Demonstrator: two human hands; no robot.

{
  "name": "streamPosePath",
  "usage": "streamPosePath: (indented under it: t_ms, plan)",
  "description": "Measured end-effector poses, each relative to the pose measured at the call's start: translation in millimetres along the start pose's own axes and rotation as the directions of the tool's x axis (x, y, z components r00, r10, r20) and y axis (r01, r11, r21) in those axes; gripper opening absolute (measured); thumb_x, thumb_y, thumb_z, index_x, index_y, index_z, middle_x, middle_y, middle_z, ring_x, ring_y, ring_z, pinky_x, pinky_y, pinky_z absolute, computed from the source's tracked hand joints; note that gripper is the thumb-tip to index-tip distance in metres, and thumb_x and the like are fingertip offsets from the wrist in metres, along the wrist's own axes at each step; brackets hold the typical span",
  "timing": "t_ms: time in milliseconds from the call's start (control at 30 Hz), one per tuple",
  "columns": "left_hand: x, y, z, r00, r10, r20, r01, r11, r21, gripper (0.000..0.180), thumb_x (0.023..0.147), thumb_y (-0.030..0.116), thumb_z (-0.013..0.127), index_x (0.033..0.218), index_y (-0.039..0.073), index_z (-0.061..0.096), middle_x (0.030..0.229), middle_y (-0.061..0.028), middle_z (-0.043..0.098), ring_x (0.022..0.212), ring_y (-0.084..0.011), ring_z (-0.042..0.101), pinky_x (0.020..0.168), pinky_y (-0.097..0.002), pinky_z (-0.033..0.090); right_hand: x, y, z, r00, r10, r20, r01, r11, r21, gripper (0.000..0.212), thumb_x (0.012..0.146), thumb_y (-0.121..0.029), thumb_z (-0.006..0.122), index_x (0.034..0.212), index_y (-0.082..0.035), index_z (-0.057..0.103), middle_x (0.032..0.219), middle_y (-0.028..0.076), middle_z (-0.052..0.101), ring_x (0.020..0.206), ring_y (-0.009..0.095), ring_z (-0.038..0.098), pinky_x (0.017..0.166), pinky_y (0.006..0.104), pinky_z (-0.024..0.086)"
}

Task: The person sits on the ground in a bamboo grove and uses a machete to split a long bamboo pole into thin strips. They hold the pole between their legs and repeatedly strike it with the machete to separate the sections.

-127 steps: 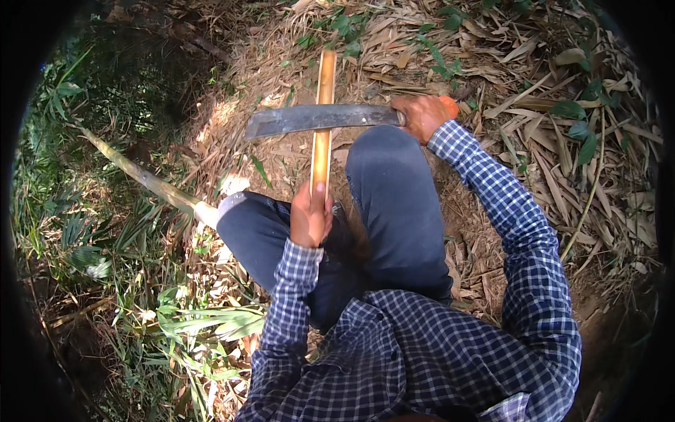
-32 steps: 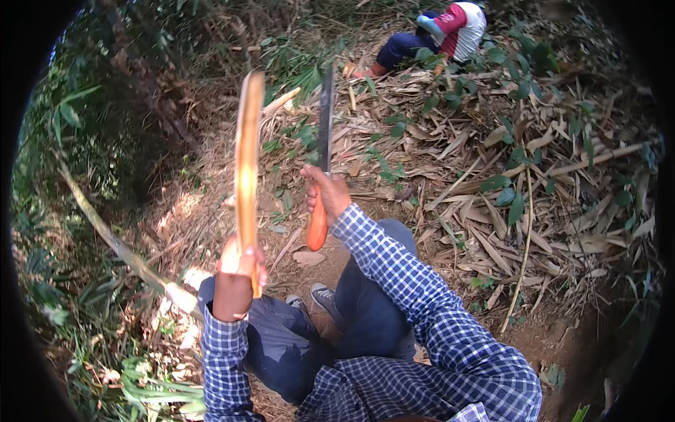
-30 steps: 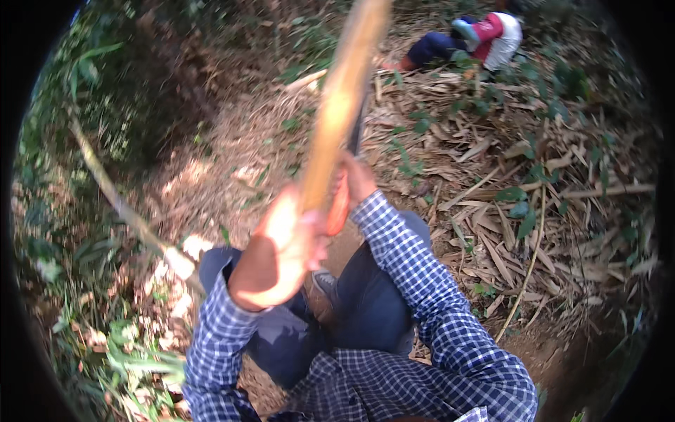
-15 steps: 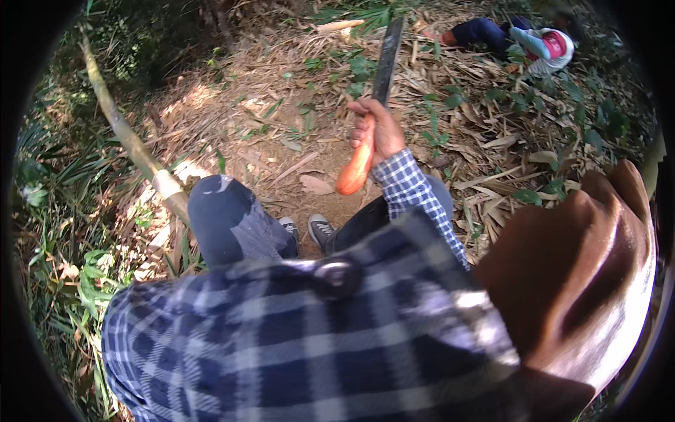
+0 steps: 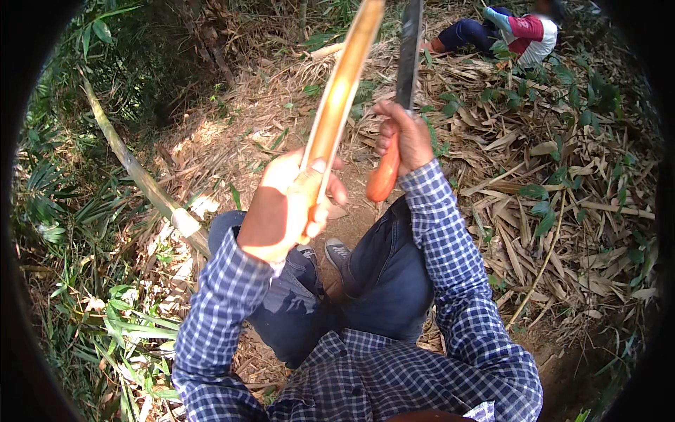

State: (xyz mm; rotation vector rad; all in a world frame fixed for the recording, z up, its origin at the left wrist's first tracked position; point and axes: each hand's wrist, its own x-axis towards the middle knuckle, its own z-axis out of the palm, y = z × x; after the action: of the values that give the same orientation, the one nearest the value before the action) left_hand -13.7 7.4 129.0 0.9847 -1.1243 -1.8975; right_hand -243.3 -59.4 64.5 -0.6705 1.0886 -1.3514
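Note:
My left hand [image 5: 292, 200] is closed around the lower end of a split bamboo strip [image 5: 342, 88]. The strip's pale inner side shows, sunlit, and it tilts up and away past the top edge of the view. To its right my right hand [image 5: 406, 137] grips the orange handle [image 5: 383, 172] of a machete, whose long dark blade [image 5: 408, 60] points up and away, roughly alongside the strip. Blade and strip are apart. Both far ends lie outside the picture.
A long bamboo pole [image 5: 126, 156] lies slanting at the left, its near end by my left knee. Dry leaves and husks [image 5: 513, 246] cover the ground. At the far right a person [image 5: 524, 35] sits on the litter. Green undergrowth [image 5: 63, 204] borders the left side.
My left hand has come into view holding the bamboo strip. The machete has shifted slightly right in my right hand. The large blurred checked cloth and brown shape in front have mostly gone.

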Motion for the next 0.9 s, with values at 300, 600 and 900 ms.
streamPosePath:
  t_ms: [300,600,900]
  plan:
    - [90.3,-83.5,-37.3,0.997,-0.017,-0.074,0.009,0.995,-0.098,0.012,0.100,0.015,0.039,0.103,0.005,0.045,0.078,-0.0033,0.051,0.054,-0.0074,0.044,0.041,-0.0204,0.035,-32.5,-24.4,-60.0,0.769,-0.469,0.433,0.458,-0.067,-0.886,0.020,0.077,-0.023,0.070,0.076,-0.005,0.061,0.053,0.009,0.057,0.048,0.025,0.060,0.047,0.0385,0.046]
    - [105.5,-137.8,-18.0,0.974,-0.117,-0.195,0.130,0.990,0.056,0.025,0.100,0.022,0.042,0.087,0.004,0.053,0.061,0.0002,0.047,0.041,-0.0084,0.039,0.036,-0.0254,0.032,-1.2,60.8,-104.9,0.866,-0.191,0.463,0.392,-0.317,-0.864,0.026,0.074,-0.031,0.068,0.086,-0.009,0.059,0.063,0.016,0.063,0.062,0.035,0.063,0.060,0.0488,0.049]
    - [31.1,-197.8,-33.3,0.953,0.102,-0.286,0.044,0.886,0.462,0.029,0.101,0.026,0.042,0.088,0.003,0.054,0.059,-0.0023,0.049,0.050,-0.0106,0.048,0.047,-0.0273,0.037,1.3,82.7,-122.1,0.866,-0.088,0.492,0.443,-0.324,-0.836,0.018,0.075,-0.017,0.063,0.091,-0.010,0.062,0.058,0.016,0.060,0.056,0.034,0.062,0.053,0.0478,0.047]
